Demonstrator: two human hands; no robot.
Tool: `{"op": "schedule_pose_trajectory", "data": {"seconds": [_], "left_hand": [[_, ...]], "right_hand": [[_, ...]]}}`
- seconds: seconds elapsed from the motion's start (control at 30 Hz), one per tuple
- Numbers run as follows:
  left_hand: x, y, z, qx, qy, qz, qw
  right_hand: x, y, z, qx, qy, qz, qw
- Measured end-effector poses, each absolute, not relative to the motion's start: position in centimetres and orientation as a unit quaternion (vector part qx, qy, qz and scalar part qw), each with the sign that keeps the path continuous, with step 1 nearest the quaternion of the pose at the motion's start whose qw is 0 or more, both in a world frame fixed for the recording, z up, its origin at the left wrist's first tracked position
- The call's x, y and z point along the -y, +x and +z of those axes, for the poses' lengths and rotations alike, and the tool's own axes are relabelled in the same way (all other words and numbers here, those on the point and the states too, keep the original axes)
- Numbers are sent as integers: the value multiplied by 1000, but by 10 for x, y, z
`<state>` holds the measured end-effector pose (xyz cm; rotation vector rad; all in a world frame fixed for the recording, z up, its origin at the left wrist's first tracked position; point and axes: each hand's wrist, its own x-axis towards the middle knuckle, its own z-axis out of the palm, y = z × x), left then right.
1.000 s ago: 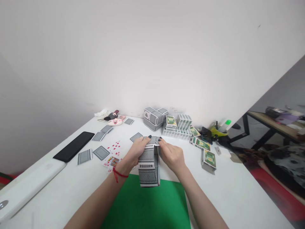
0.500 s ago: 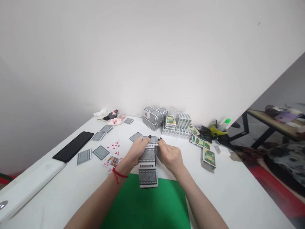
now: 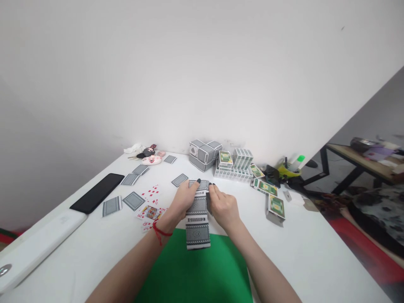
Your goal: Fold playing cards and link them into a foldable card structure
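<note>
A strip of joined playing cards [image 3: 198, 235], patterned grey backs showing, hangs toward me above the front of the table. My left hand [image 3: 185, 197] is closed around its far left side, thumb on top. On the far right side, my right hand [image 3: 224, 207] is closed with its fingertips pinching the edge; a dark card piece shows beside those fingers. The undersides of both grips are hidden. Just beyond my left hand lies a face-down card [image 3: 179, 180]. Left of my wrist are face-up red cards [image 3: 151, 212], a king among them.
A green mat [image 3: 195, 273] covers the table's front. Behind stand a folded-card block [image 3: 202, 155] and stacked card boxes [image 3: 233, 172]. More boxes [image 3: 275, 208] lie right. On the left are a black phone [image 3: 97, 193], a long white device [image 3: 44, 244] and loose cards [image 3: 134, 200].
The near end of the card strip has shifted slightly right. Both hands keep nearly the same grip, the left a touch further right.
</note>
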<state>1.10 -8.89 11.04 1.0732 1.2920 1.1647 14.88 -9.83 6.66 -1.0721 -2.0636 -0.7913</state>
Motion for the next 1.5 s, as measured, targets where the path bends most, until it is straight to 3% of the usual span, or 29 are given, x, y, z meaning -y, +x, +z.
{"op": "schedule_pose_trajectory", "data": {"seconds": [0.63, 0.9, 1.0, 1.27, 1.5], "left_hand": [[86, 4, 109, -534, 466, 446, 546], [90, 11, 112, -571, 507, 460, 453], [85, 5, 109, -547, 503, 466, 480], [79, -15, 117, -440, 486, 502, 564], [88, -3, 121, -400, 472, 506, 601]], "right_hand": [[105, 143, 71, 803, -444, -308, 252], [114, 134, 76, 790, -478, -287, 254], [111, 138, 83, 795, -482, -204, 307], [91, 172, 103, 764, -366, 244, 473], [95, 161, 96, 669, -320, 381, 552]]}}
